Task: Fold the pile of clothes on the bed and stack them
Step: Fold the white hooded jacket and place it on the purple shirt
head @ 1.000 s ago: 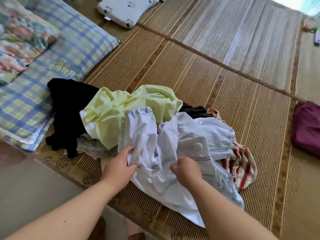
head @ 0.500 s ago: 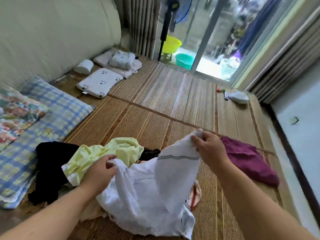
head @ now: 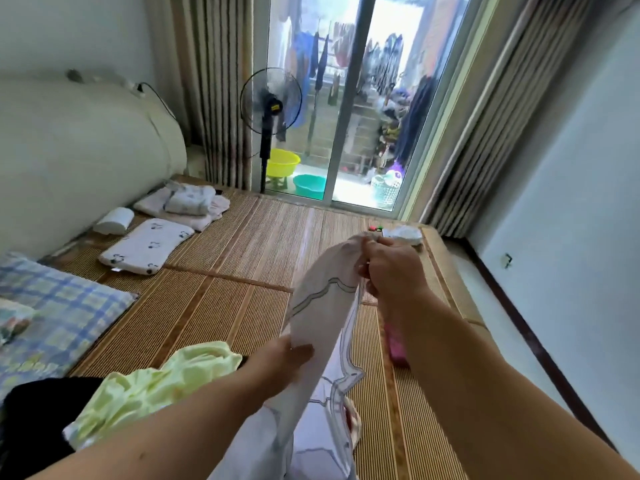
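Observation:
A white garment with thin grey piping (head: 322, 306) hangs lifted off the bed's bamboo mat (head: 214, 303). My right hand (head: 391, 268) grips its top end, held high. Lower down, my left hand (head: 284, 362) pinches the garment's left edge. Under my left arm lies the rest of the pile: a pale yellow-green garment (head: 156, 386) and a black one (head: 38, 407). A bit of red striped cloth (head: 353, 424) peeks out behind the white garment's lower part. A purple-pink garment (head: 394, 344) shows partly behind my right forearm.
A blue checked pillow (head: 59, 317) lies at the left, a small white pillow (head: 145, 251) and folded pale cloths (head: 187, 206) farther back by the cream headboard (head: 79, 157). A standing fan (head: 270, 109) and glass door are beyond the bed. The bed's right edge borders the floor.
My right hand has raised the white garment's end higher, pulling it up out of the pile. My left hand has shifted to its left edge. The camera view has tilted up toward the window.

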### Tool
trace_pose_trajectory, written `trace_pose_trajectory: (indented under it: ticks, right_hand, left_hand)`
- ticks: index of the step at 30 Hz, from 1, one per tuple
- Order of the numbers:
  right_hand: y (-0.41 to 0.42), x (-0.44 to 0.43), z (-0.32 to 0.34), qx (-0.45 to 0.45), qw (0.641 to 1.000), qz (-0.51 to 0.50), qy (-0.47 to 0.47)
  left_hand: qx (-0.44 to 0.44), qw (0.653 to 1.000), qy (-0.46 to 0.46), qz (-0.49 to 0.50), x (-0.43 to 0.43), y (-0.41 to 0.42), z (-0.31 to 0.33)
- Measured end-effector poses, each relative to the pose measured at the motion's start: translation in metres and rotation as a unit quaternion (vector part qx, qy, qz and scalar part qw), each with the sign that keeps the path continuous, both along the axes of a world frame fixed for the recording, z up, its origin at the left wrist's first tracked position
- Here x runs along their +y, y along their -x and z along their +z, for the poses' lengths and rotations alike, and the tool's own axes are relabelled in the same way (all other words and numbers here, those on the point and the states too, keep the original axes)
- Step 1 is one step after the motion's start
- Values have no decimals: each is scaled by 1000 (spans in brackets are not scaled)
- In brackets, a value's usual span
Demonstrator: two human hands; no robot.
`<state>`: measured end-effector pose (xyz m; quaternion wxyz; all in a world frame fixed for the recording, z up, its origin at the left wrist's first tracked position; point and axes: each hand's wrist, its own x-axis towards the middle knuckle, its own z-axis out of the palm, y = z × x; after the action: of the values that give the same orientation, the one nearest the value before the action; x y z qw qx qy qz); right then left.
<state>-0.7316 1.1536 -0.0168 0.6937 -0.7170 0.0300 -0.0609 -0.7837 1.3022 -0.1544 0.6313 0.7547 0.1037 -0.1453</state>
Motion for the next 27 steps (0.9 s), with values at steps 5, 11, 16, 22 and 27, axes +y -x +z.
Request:
trace_pose_trajectory:
  ticks: [5,11,16,22,27]
  right_hand:
    - [5,-80,7,-41,995,-67,64]
    - [22,-214,20,-208,917,-190,282]
    - [37,-310,42,-194,918,-44,343]
    - [44,-370,48,-175,913,22,367]
    - [47,-404,55,-193,885,-33,422]
  left_hand:
    - [-13,998,57,35,-31,-7,41]
    - [-40,986,128,97,-115,-13,100]
    - [-119,986,100,54,-191,-15,135]
    - [-235,964,-60,-112,-240,-9,160]
    - [-260,883,-378,-99,-264,-15,127]
